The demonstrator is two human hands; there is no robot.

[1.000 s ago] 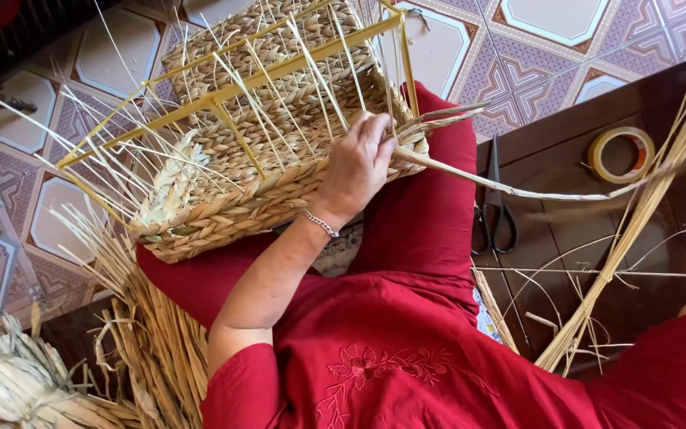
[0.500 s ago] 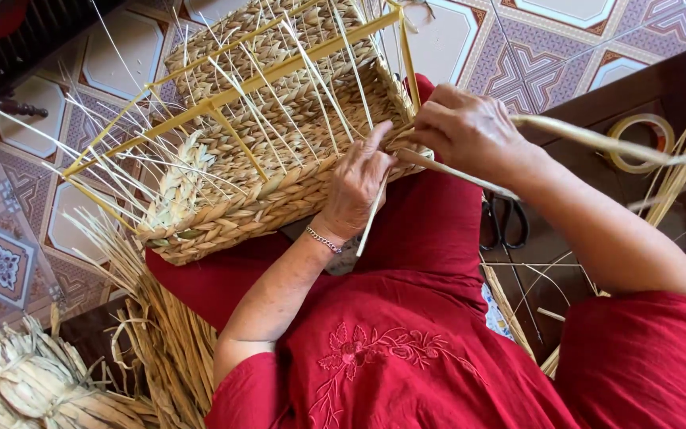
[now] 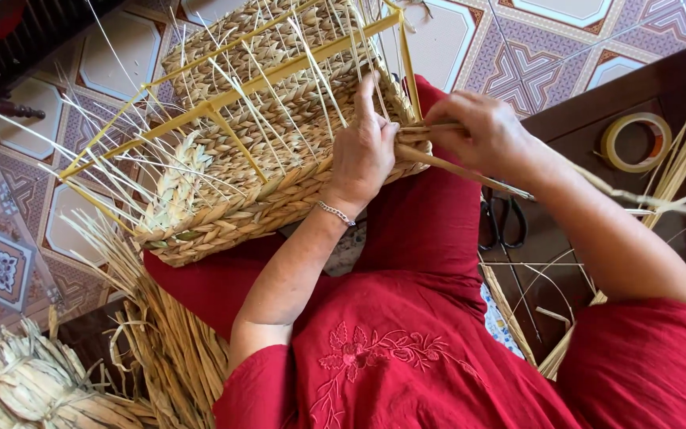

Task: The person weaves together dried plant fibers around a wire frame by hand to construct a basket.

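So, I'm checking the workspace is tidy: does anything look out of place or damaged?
Nothing looks damaged. The woven basket rests on the lap, left hand pressing it, right hand gripping a straw strand. Scissors and tape roll lie on the dark table.

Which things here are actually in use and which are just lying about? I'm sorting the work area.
In use: left hand pressing the woven basket; right hand pulling a straw strand.

Lying about: scissors, tape roll, straw bundle.
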